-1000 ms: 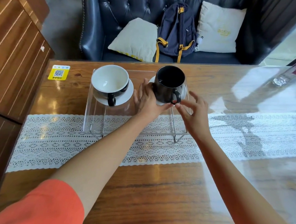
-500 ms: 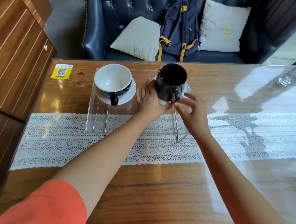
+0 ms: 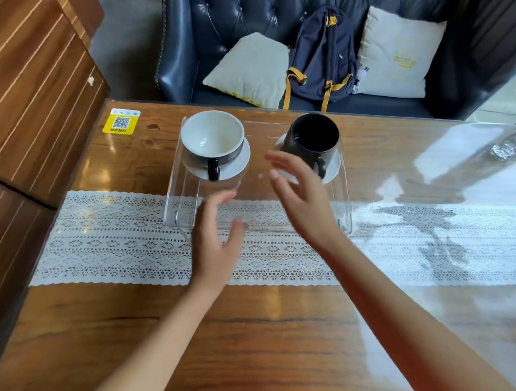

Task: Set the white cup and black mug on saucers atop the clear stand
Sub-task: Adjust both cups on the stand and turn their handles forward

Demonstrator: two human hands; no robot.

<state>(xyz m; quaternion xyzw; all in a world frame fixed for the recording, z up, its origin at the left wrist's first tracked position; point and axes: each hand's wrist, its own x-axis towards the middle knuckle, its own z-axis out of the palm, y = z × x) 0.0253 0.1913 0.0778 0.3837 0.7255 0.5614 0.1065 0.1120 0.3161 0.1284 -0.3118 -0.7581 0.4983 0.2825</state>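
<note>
The white cup (image 3: 212,136), black outside with a black handle facing me, sits on a white saucer (image 3: 237,167) at the left of the clear stand (image 3: 258,192). The black mug (image 3: 313,141) stands on a second white saucer (image 3: 333,166) at the stand's right. My left hand (image 3: 216,238) hovers open over the lace runner, in front of the stand. My right hand (image 3: 299,195) is open with fingers spread, just in front of the black mug and apart from it. Neither hand holds anything.
A white lace runner (image 3: 112,237) crosses the glossy wooden table (image 3: 242,339). A yellow QR sticker (image 3: 121,121) lies at the far left. A glass object (image 3: 506,148) stands at the far right. Behind the table are a dark sofa, two cushions and a navy backpack (image 3: 324,60).
Both hands have let go of the black mug and its saucer and drawn back toward me; the left hand moved furthest, down over the runner. The mug stays on the stand.
</note>
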